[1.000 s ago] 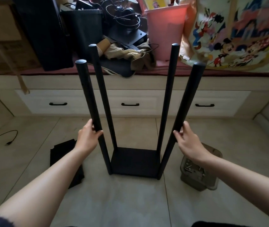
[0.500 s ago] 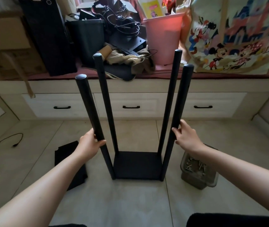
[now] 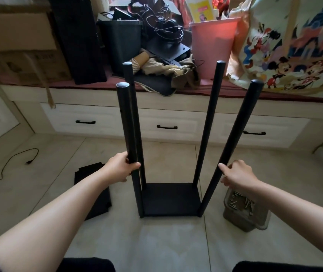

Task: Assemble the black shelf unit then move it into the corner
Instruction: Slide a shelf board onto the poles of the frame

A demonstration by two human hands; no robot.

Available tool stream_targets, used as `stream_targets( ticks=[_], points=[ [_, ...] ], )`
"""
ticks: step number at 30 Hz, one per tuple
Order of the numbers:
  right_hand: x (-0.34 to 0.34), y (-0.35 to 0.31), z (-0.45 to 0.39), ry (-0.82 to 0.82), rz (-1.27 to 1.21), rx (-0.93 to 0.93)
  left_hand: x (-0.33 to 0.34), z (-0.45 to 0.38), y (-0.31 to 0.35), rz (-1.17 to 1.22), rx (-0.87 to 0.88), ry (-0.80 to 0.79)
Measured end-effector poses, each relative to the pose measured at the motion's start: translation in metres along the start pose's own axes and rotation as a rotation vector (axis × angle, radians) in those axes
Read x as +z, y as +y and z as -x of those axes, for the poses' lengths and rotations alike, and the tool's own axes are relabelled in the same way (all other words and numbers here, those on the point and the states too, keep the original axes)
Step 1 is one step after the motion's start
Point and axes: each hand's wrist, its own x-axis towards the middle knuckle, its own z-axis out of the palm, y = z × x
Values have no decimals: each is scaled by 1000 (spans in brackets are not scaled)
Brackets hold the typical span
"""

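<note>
The black shelf unit stands on the tiled floor as a square base panel (image 3: 171, 199) with several tall round posts rising from its corners. My left hand (image 3: 120, 169) grips the near left post (image 3: 128, 134) about halfway up. My right hand (image 3: 236, 174) holds the near right post (image 3: 233, 142), which leans outward to the right, thumb and fingers curled round it. The two far posts (image 3: 208, 122) stand almost upright. A loose black shelf panel (image 3: 92, 190) lies flat on the floor to the left of the unit.
A clear plastic tub of screws (image 3: 244, 210) sits on the floor just right of the base. Behind runs a low drawer bench (image 3: 166, 122) piled with boxes, a pink bin (image 3: 212, 46) and a cartoon bag (image 3: 294, 46). A black cable (image 3: 17, 160) trails at left.
The near right post has swung outward to the right at its top, and the near left post now stands closer to the far left one. Both hands keep their hold.
</note>
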Motion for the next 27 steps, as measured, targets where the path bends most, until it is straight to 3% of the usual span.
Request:
stream_targets(
  ticks=[4,8,13,19,27],
  points=[
    [23,-8,12,-192,94,-21,-17,-2,-10,94,-41,-153],
    [66,-17,25,-353,238,-115,-33,-2,-43,56,-102,-203],
    [134,-41,39,-504,330,-205,-49,0,-112,59,-245,-140],
    [222,-75,43,-681,264,-230,-51,0,-196,85,-378,-48],
    [335,-105,27,-766,174,-162,-22,-28,-293,125,-534,92]
  ],
)
